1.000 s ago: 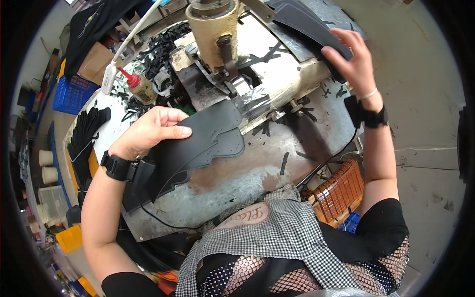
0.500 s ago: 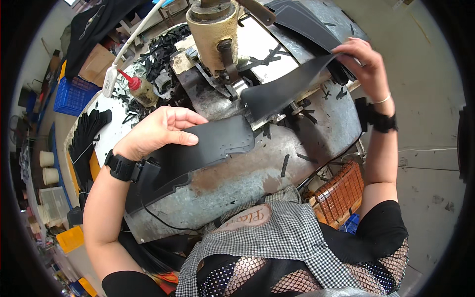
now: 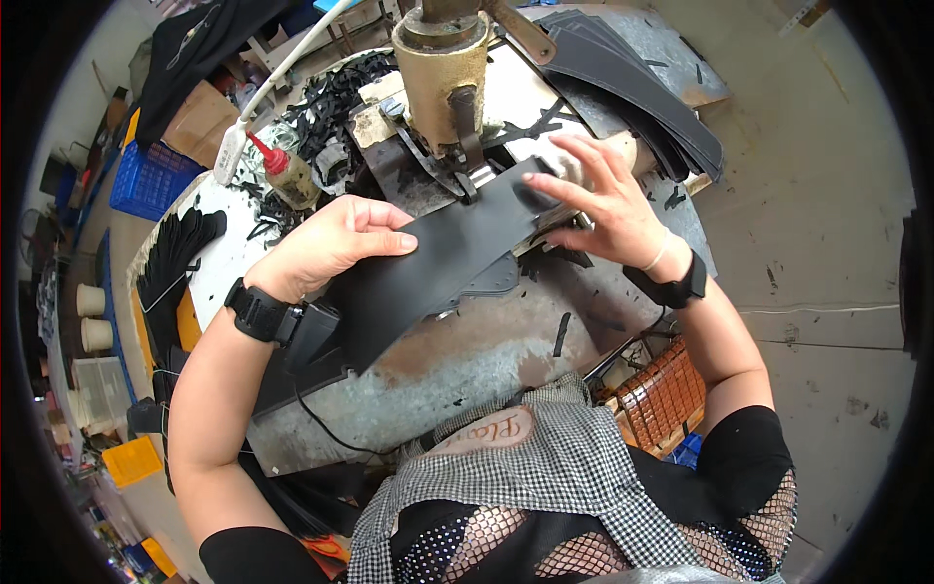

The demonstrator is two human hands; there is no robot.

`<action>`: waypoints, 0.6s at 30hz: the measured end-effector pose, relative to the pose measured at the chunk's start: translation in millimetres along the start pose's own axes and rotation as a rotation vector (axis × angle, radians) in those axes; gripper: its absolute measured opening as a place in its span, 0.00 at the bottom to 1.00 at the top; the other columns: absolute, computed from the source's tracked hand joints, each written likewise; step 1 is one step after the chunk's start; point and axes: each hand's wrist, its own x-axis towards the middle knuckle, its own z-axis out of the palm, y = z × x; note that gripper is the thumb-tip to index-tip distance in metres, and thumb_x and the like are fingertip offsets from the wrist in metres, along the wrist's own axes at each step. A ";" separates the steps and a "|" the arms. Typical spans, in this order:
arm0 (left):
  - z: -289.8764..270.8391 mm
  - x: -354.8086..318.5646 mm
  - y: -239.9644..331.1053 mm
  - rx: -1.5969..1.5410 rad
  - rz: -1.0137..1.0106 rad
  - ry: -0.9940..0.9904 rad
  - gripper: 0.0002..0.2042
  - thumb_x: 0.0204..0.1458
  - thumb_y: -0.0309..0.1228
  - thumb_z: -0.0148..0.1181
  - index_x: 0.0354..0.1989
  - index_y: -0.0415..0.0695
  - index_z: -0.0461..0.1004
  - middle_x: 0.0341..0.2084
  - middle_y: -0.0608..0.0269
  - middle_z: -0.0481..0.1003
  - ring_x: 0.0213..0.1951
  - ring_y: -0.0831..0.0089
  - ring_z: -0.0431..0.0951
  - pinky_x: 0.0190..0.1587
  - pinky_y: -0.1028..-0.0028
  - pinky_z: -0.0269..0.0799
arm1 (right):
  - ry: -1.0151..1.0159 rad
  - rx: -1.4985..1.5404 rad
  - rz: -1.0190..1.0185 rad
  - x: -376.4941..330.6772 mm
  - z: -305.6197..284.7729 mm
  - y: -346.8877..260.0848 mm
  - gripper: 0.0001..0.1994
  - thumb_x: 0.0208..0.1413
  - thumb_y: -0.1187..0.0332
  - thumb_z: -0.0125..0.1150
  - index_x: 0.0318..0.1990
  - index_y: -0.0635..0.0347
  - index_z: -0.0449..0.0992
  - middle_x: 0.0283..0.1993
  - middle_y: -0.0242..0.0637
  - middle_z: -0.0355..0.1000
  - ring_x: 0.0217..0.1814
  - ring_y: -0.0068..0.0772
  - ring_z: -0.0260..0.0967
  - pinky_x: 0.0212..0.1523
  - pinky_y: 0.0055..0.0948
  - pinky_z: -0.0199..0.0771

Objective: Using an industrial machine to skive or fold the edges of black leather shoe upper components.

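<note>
My left fingers [image 3: 391, 242] hold a black panel [image 3: 443, 261] | right fingers [image 3: 567, 194] spread wide | far left: red-capped bottle [image 3: 292, 182], blue crate [image 3: 146, 185], contents unclear

From here I see a smooth, faintly glossy black sheet [image 3: 448, 255]. The near tabletop [image 3: 486, 355] is scuffed metal, the far machine column [image 3: 438, 83] rough.

Lettering [image 3: 504, 428] (partly readable) marks an oval patch [image 3: 477, 438] — on the apron [image 3: 564, 469].
</note>
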 end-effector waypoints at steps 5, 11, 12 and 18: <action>-0.4 -2.4 3.3 0.075 0.000 -0.025 0.17 0.49 0.24 0.67 0.47 0.36 0.74 0.38 0.64 0.79 0.39 0.82 0.78 0.46 0.81 0.73 | 0.064 -0.020 -0.015 -1.2 -37.8 45.8 0.16 0.41 0.76 0.67 0.41 0.54 0.80 0.43 0.35 0.75 0.49 0.40 0.71 0.60 0.42 0.64; 1.3 -18.0 3.5 0.073 -0.021 -0.032 0.20 0.47 0.24 0.69 0.49 0.35 0.73 0.39 0.60 0.80 0.40 0.78 0.79 0.48 0.78 0.73 | -0.034 0.520 0.769 -28.2 -112.8 108.1 0.09 0.57 0.70 0.64 0.40 0.68 0.77 0.33 0.23 0.74 0.35 0.13 0.68 0.38 0.17 0.71; 1.8 -18.8 3.6 0.074 -0.026 -0.028 0.20 0.47 0.24 0.68 0.49 0.35 0.73 0.39 0.60 0.80 0.40 0.78 0.79 0.48 0.78 0.73 | -0.015 0.517 0.828 -26.7 -112.9 117.2 0.10 0.56 0.68 0.64 0.40 0.67 0.77 0.32 0.24 0.74 0.34 0.14 0.69 0.39 0.17 0.71; 3.6 -18.5 0.1 0.064 -0.027 -0.047 0.19 0.48 0.25 0.68 0.49 0.34 0.73 0.38 0.59 0.80 0.39 0.79 0.79 0.47 0.79 0.74 | 0.036 -0.062 0.587 -28.3 -63.7 120.5 0.37 0.41 0.50 0.75 0.60 0.54 0.69 0.57 0.47 0.68 0.60 0.44 0.65 0.60 0.39 0.65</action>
